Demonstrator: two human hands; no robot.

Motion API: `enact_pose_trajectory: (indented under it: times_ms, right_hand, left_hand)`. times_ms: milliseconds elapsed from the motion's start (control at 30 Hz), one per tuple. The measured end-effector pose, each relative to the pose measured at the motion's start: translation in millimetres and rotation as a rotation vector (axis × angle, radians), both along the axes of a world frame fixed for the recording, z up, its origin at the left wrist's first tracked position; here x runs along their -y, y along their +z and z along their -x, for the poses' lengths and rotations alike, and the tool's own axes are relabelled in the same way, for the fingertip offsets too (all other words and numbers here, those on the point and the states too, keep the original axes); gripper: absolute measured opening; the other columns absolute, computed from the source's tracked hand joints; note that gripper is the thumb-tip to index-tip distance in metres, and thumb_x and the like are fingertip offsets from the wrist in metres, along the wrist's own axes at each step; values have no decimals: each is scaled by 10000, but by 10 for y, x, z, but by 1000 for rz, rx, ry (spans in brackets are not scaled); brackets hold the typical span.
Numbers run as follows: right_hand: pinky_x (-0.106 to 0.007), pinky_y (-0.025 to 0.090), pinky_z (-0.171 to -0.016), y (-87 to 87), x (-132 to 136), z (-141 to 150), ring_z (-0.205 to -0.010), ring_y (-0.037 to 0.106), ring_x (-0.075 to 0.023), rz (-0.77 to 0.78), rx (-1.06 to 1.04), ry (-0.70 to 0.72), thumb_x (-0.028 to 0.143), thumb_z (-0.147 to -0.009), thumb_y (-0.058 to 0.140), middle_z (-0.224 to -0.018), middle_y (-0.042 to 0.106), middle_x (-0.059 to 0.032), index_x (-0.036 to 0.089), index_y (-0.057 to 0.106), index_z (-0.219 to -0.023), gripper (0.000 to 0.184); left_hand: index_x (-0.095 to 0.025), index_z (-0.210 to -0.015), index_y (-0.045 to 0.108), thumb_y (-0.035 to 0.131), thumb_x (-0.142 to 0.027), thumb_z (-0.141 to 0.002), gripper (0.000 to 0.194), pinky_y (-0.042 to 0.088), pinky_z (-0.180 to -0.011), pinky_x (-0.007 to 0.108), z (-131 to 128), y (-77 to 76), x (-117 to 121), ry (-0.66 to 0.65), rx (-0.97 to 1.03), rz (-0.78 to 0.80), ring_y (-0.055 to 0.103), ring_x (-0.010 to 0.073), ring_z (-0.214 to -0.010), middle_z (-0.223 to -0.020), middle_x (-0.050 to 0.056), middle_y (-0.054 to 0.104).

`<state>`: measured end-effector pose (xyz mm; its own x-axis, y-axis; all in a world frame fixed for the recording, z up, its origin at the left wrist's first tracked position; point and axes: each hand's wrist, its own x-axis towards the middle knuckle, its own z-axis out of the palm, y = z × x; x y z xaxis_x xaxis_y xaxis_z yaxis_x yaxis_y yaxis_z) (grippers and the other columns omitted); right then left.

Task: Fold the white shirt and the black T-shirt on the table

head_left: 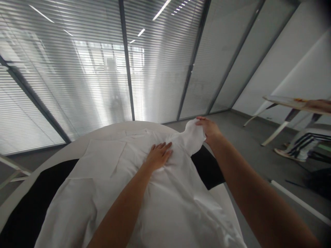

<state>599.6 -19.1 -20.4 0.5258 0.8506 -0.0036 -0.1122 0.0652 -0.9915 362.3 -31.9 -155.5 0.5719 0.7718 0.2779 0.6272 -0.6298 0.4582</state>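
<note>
A white shirt lies spread over a black cloth on a round white table. My left hand rests flat on the shirt near its far end, fingers stretched out and together. My right hand is closed on a raised fold of the shirt's fabric at the table's far right edge, lifting it a little off the surface.
Glass walls with closed blinds stand behind the table. At the right, another person's legs in striped trousers sit under a white table. Grey floor lies between.
</note>
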Motion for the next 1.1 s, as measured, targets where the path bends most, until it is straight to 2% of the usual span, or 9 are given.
enact_pose_trajectory:
  times_ms: [133,267,333,433,533,633,800,967,1100]
  right_hand:
    - [-256,451,-525,118,-75,166,-582,543,-143,-19,168,3,144,-634,571,-652,572,33,223,586,-859,239]
    - [-256,480,-644,188,-61,646,-659,568,-125,-215,428,127,156,-682,564,-779,642,11,194,637,-894,227]
    - [-256,492,-748,156,32,934,-753,619,-132,-234,540,353,124,-643,635,-860,695,3,195,690,-892,264]
    - [-292,496,-824,33,214,1200,-840,660,-165,-127,886,809,188,-716,689,-1002,728,-32,221,697,-1093,379]
    - [-331,471,-913,-120,352,1159,-978,656,-208,-13,1154,783,269,-854,611,-1111,717,-62,231,662,-1206,358]
    - [-375,422,-992,-253,475,954,-1111,601,-256,85,1359,617,304,-876,604,-1207,677,-85,237,655,-1224,358]
    - [-421,419,-989,-450,742,779,-1144,548,-303,179,1568,554,268,-856,599,-1210,632,-144,198,671,-1193,351]
    - [-347,426,-986,-606,810,764,-1107,562,-255,190,1407,461,160,-852,554,-1209,597,-170,123,598,-1282,434]
    - [-328,434,-932,-582,755,670,-1002,596,-233,283,1210,446,194,-839,601,-983,657,-111,108,623,-1215,386]
  left_hand:
    - [-294,-1351,571,419,-456,-968,442,221,-1168,526,-25,-65,-71,-20,360,220,431,245,-1374,-1430,85,551]
    - [-185,-1114,714,302,-540,-939,571,441,-1027,449,50,-59,-258,64,853,601,589,267,-1203,-1220,127,688]
    - [-159,-1130,692,158,-566,-936,698,519,-905,431,194,24,-350,142,1045,761,657,260,-1070,-1170,137,703]
    - [-172,-1135,678,168,-651,-914,733,560,-775,408,470,194,-403,178,1282,1008,698,246,-875,-1017,122,736]
    - [-164,-1125,681,392,-635,-896,598,569,-722,377,609,284,-363,175,1162,1045,702,250,-817,-904,121,742]
    - [-195,-1196,628,602,-372,-841,399,578,-694,351,526,233,-323,283,992,984,706,235,-814,-967,85,743]
    - [-250,-1243,574,508,-212,-864,387,570,-698,308,306,90,-367,384,923,836,702,189,-833,-1031,56,730]
    - [-196,-1224,555,459,-207,-873,364,564,-617,330,329,52,-412,481,814,811,708,204,-733,-984,107,726]
    - [-208,-1200,568,486,-244,-877,336,561,-642,338,395,62,-434,501,683,765,714,210,-742,-953,102,733]
